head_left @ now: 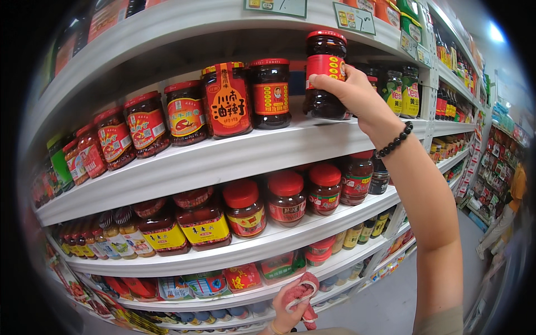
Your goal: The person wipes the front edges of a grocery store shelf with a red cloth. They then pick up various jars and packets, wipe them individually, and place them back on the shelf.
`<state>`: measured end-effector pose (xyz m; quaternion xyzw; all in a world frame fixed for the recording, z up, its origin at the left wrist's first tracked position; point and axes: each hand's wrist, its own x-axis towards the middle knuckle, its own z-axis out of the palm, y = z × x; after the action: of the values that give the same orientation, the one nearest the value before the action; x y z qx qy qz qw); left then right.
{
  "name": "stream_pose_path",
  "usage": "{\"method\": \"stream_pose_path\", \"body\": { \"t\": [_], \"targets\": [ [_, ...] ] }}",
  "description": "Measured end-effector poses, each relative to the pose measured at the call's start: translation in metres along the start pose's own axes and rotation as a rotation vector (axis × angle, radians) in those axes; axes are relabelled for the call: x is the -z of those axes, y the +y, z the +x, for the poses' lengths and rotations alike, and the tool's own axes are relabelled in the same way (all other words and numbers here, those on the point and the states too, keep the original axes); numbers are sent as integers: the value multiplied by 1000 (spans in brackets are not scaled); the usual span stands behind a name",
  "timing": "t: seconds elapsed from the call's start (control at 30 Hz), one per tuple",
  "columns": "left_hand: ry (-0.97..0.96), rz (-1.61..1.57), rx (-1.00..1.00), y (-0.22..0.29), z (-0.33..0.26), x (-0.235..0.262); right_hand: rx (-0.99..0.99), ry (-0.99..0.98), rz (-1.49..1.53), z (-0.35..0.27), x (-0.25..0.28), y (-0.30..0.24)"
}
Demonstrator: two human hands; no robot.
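Observation:
My right hand (pixel 353 95) is raised to the upper shelf and grips a dark sauce jar (pixel 325 72) with a red lid and red label, lifted a little above the shelf board (pixel 223 153). A black bead bracelet (pixel 394 139) circles that wrist. Low in the picture, my left hand (pixel 289 312) is closed on a crumpled red cloth (pixel 301 293). To the left of the held jar stand more red-lidded jars (pixel 271 92), among them a taller one with an orange-red label (pixel 226 100).
White shelves run away to the right, packed with jars and bottles. The row below holds red-lidded jars (pixel 286 196) and yellow-labelled ones (pixel 204 224). Pouches (pixel 243 277) fill a lower shelf. A person in an orange top (pixel 516 192) stands far right in the grey-floored aisle.

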<state>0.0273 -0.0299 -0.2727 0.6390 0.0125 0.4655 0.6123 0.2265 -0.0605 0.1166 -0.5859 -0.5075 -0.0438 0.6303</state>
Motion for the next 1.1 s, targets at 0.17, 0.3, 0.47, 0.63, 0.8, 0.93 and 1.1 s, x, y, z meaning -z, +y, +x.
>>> {"method": "stream_pose_path", "body": {
  "t": [0.17,0.3,0.47,0.63,0.8,0.93,1.1],
  "targets": [
    [6,-58,90,-4,-1,13,112,28,-97,17,-15,25],
    [25,-25,76,-27,-6,27,95,83,-201,27,-21,38],
    [49,-42,89,-30,-6,30,102,159,-326,36,-24,54],
    [43,-71,92,-26,-6,28,129,158,-387,30,-26,50],
    [40,-45,86,-30,-10,34,230,157,-420,13,-26,42],
    [48,-77,155,-25,-11,31,325,246,-618,9,-24,50],
    [0,33,88,-23,-6,32,283,252,-621,9,-24,56]
  ]
}}
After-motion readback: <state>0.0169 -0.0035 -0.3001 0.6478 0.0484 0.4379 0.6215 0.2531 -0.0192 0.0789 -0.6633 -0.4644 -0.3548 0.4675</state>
